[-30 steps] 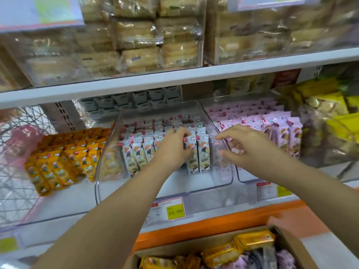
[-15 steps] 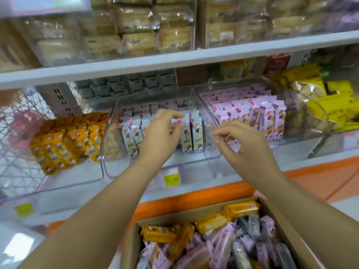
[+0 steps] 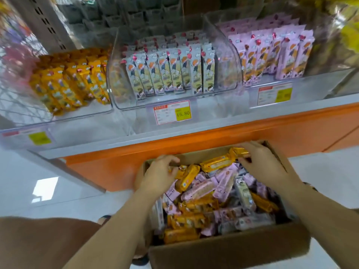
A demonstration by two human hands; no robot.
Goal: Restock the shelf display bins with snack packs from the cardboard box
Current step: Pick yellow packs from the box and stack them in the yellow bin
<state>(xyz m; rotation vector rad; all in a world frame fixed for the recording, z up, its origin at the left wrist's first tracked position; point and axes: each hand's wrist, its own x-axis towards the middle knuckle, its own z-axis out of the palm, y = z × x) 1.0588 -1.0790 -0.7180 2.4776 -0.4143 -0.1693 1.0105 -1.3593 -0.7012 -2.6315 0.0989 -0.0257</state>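
**Head view.** A cardboard box (image 3: pixel 229 251) stands open on the pale floor (image 3: pixel 322 171) in front of the orange shelf base (image 3: pixel 252 133). It is filled with a loose heap of snack packs (image 3: pixel 211 193) in orange, pink and grey-white wrappers, lying at all angles. Both forearms extend into the far end of the box. The left hand (image 3: pixel 158 175) is over the far left corner, fingers curled downward with their tips on an orange-wrapped pack (image 3: pixel 187 176). Blur leaves it unclear whether this pack is gripped or only touched. The right hand (image 3: pixel 261 165) is at the far right corner, where thumb and curled fingers pinch the far orange pack (image 3: pixel 239 151). That pack lies against the rear wall of the box, just beside a second orange pack (image 3: pixel 215 164). Above, on the white shelf (image 3: pixel 213 121), three clear display bins sit side by side. The left bin (image 3: pixel 87 113) holds orange packs upright in rows. The middle bin (image 3: pixel 126 102) holds grey-white packs upright in rows, with bare bin floor in front of them. The right bin (image 3: pixel 320 74) holds pink packs upright. A price label (image 3: pixel 172 112) with a yellow patch hangs below the middle bin, and a similar label (image 3: pixel 274 95) hangs below the right bin. A brown garment (image 3: pixel 38 241) fills the lower left corner.
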